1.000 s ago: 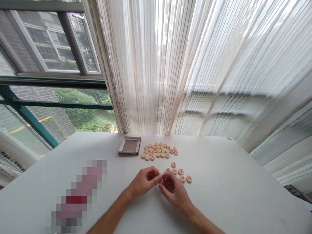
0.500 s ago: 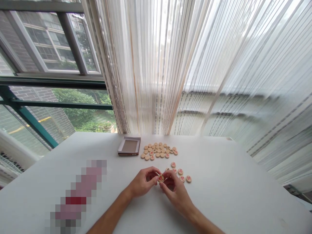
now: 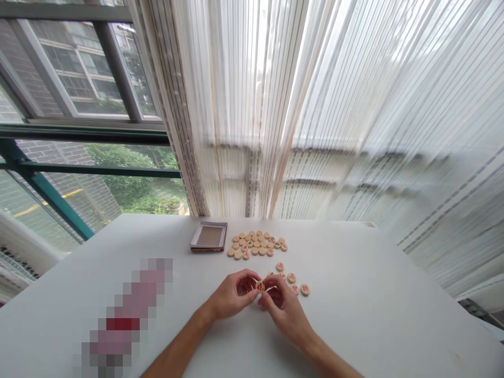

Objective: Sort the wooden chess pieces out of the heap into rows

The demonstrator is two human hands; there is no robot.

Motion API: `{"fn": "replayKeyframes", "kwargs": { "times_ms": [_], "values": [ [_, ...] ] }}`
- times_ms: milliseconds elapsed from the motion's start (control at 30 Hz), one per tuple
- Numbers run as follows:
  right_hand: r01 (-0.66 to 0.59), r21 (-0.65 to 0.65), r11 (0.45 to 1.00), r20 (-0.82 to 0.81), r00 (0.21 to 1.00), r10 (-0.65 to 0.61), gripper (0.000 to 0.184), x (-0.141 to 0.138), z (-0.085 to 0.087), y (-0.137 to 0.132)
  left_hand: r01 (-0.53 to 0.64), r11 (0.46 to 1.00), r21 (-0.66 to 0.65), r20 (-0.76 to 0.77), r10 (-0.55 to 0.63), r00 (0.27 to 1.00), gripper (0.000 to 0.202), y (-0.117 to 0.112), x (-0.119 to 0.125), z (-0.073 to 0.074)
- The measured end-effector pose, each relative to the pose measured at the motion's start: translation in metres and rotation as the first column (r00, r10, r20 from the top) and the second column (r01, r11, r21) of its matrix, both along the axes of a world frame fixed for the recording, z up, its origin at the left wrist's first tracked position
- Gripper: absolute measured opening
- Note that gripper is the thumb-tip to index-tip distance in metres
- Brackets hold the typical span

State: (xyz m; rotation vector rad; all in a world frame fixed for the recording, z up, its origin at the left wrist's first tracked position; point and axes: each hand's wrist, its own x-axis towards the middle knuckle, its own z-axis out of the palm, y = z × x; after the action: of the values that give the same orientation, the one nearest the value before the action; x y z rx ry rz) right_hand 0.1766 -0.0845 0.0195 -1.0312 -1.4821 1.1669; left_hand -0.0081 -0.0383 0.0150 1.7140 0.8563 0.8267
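Observation:
Between the fingertips of both hands is a round wooden Chinese chess piece with a red character facing up. My left hand pinches it from the left with thumb and fingers. From the right, my right hand also has its fingertips on it. Just beyond and to the right of my right hand lie several loose pieces with red characters, one of them a piece at the far right. My right fingers partly cover a few of these.
Further back lies a cluster of Chinese chess pieces, many showing plain faces. Left of it is a shallow open box. A pixelated pinkish object lies at the left of the white table. Curtains hang behind.
Both hands stay nearly in place around the piece, with a slight shift of the right fingers. The curtain has swayed a little.

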Motion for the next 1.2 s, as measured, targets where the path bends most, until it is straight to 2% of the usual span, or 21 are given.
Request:
{"fn": "replayKeyframes", "kwargs": {
  "times_ms": [300,633,967,1200],
  "values": [
    [0.003,-0.011,1.000,-0.027,1.000,-0.003,0.021,0.001,-0.003,0.000,-0.009,1.000,0.003,-0.003,0.009,1.000,0.030,-0.002,0.002,0.005],
    [-0.003,-0.035,0.999,-0.054,0.999,0.001,0.021,0.001,-0.004,0.001,0.012,1.000,-0.017,0.010,-0.012,1.000,0.030,-0.003,0.002,0.003],
    [0.047,-0.030,0.998,0.046,0.998,-0.046,0.024,0.001,-0.005,0.002,0.014,1.000,0.022,-0.037,-0.014,0.999,0.026,-0.004,0.002,0.002],
    [0.070,-0.066,0.995,0.015,0.997,-0.069,0.029,0.000,-0.007,0.002,0.032,0.999,0.003,-0.025,-0.032,0.999,0.023,-0.008,0.006,0.011]
  ]
}}
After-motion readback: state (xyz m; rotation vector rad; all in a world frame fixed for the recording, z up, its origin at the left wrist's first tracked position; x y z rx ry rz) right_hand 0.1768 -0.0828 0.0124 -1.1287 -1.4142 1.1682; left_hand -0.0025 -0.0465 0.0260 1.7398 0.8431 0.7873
